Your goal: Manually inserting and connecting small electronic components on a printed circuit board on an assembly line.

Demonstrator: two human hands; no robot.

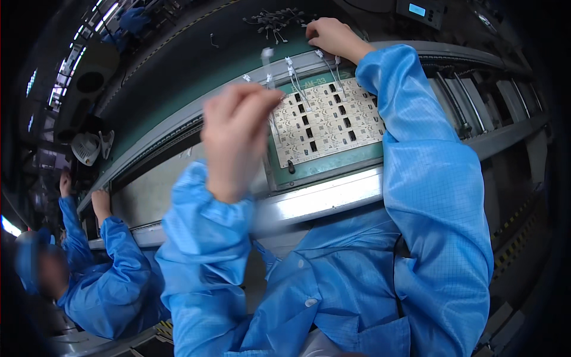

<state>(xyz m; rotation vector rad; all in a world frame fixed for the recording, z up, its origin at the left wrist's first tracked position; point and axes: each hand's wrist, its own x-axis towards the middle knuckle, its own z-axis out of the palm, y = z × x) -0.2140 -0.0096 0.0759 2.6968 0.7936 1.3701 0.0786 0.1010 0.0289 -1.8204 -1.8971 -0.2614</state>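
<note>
My left hand (235,128) is raised in front of the left edge of a pale circuit board panel (326,156), smeared by motion. Its fingers look pinched together, and I cannot make out what is between them. A blurred white connector (267,53) shows just above that hand. At the far side, my right hand (338,37) is closed, its fingertips down beside a loose pile of short wire leads (276,22); what they pinch is hidden. Several white-plugged leads (291,69) hang over the rail onto the panel, which has rows of black parts.
A metal rail (327,195) runs along the near side of the green fixture (303,174). One lead (214,40) lies apart on the dark green surface. A co-worker in blue (113,291) works at the left, near a white fan-like device (86,147). A lit display (417,9) stands far right.
</note>
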